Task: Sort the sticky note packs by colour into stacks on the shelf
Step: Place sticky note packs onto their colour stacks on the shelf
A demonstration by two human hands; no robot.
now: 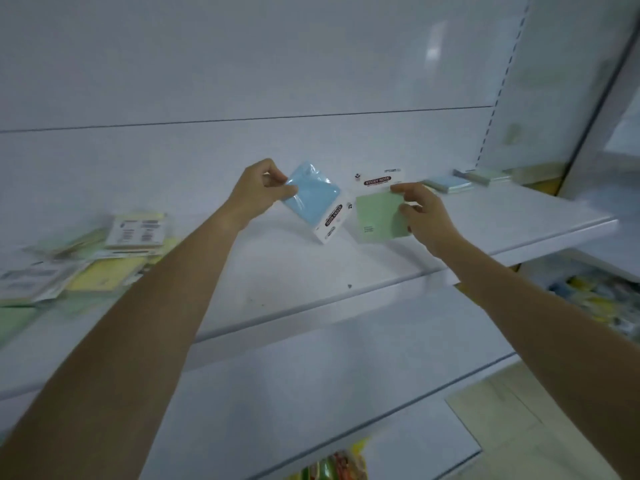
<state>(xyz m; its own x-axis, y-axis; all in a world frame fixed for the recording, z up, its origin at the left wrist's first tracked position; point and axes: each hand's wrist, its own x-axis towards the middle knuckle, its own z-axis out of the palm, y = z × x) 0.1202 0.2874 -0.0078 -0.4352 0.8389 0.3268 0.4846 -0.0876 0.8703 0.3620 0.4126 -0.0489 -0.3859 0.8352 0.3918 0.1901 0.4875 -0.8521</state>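
Your left hand pinched the top corner of a blue pack, tilted above the shelf; your right hand gripped a green pack by its right edge, held upright. Both looked light and stiff enough, but the glossy wrap seemed slippery, so edges or the card header were safest. Farther back, sorted stacks sat at right, an unsorted heap at left.

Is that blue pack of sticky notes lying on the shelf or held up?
Held up: the left hand pinches the blue pack tilted above the shelf.
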